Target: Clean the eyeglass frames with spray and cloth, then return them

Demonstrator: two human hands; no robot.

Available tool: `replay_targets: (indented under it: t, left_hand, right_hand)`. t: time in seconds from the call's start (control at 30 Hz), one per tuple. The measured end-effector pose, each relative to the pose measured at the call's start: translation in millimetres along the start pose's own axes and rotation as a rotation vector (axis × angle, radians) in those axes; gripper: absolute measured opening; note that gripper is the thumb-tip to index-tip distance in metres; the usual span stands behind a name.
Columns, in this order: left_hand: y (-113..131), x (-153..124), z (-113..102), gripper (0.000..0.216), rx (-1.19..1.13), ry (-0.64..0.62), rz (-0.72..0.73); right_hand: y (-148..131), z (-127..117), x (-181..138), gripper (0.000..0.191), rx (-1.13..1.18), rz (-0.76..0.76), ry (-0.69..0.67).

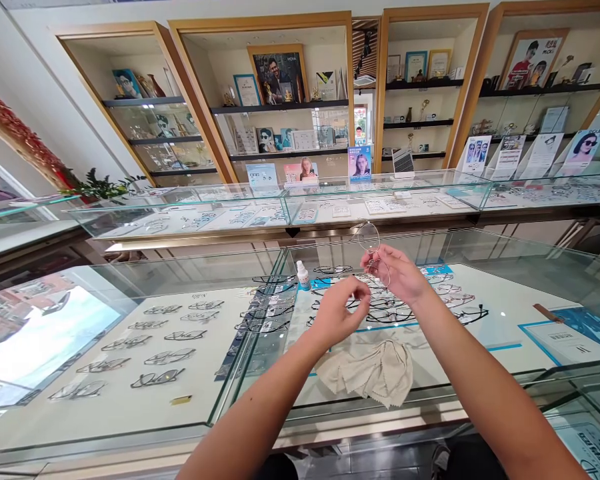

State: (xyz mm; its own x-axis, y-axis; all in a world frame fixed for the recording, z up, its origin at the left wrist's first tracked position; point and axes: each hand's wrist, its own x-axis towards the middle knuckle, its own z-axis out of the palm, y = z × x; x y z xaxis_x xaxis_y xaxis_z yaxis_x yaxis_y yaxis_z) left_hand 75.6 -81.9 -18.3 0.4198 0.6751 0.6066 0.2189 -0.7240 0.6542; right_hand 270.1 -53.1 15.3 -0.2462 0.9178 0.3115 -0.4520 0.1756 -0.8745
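Note:
My right hand [397, 272] pinches a pair of thin-rimmed round eyeglasses [369, 237] at the bridge area, raised above the glass counter. One lens stands up above the fingers, the other hangs below them. To its left is my left hand [343, 310], loosely curled, thumb and forefinger apart, with nothing visible in it; its other fingers are partly hidden. Just below my hands lies a crumpled beige cleaning cloth [373, 372] on the counter. A small white spray bottle [303, 275] stands behind my left hand.
Under the glass of the display counter [260, 373] lie rows of eyeglasses [153, 378]. Blue-edged cards [555, 341] are at the right. A second glass case [330, 200] runs across behind, with wooden wall shelves [280, 107] beyond it. A plant [107, 189] stands at the left.

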Motion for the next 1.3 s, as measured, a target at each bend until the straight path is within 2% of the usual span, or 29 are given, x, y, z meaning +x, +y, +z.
replay_targets:
  t: [0.07, 0.1, 0.17, 0.23, 0.33, 0.43, 0.53, 0.77, 0.93, 1.07, 1.17, 1.3]
  left_hand:
    - [-5, 4, -10, 0.008, 0.096, 0.276, 0.058]
    - [-7, 6, -15, 0.016, 0.148, 0.387, 0.084]
    - [-11, 9, -23, 0.041, 0.273, 0.507, 0.154]
    - [-15, 11, -29, 0.059, 0.398, 0.511, 0.251]
    - [-19, 12, -31, 0.069, 0.531, 0.436, 0.361]
    - [-23, 12, -30, 0.069, 0.590, 0.386, 0.357]
    - [-25, 11, -28, 0.063, 0.595, 0.391, 0.346]
    - [-23, 9, -28, 0.061, 0.505, 0.411, 0.379]
    - [-24, 8, -25, 0.057, 0.484, 0.433, 0.331]
    - [-24, 7, -22, 0.053, 0.490, 0.471, 0.267]
    - [-21, 8, -23, 0.053, 0.469, 0.546, 0.234]
    - [-8, 14, -31, 0.051, 0.422, 0.707, 0.201]
  right_hand:
    - [-2, 1, -1, 0.039, -0.052, 0.007, -0.051]
    - [-3, 1, -1, 0.039, -0.089, 0.012, -0.081]
    - [-5, 1, -2, 0.039, -0.177, 0.029, -0.149]
    - [-6, -1, -2, 0.041, -0.258, 0.041, -0.216]
    - [-8, -6, -2, 0.041, -0.320, 0.050, -0.290]
    - [-9, -10, -1, 0.040, -0.342, 0.076, -0.349]
    - [-10, -12, -1, 0.040, -0.355, 0.103, -0.383]
    - [-11, -11, -3, 0.039, -0.365, 0.087, -0.360]
    - [-10, -7, -3, 0.042, -0.422, 0.043, -0.276]
    - [-7, -4, -2, 0.050, -0.485, -0.065, -0.164]
    - [-2, -3, -4, 0.051, -0.594, -0.299, 0.028]
    - [6, 6, -12, 0.035, -0.903, -0.780, 0.339]
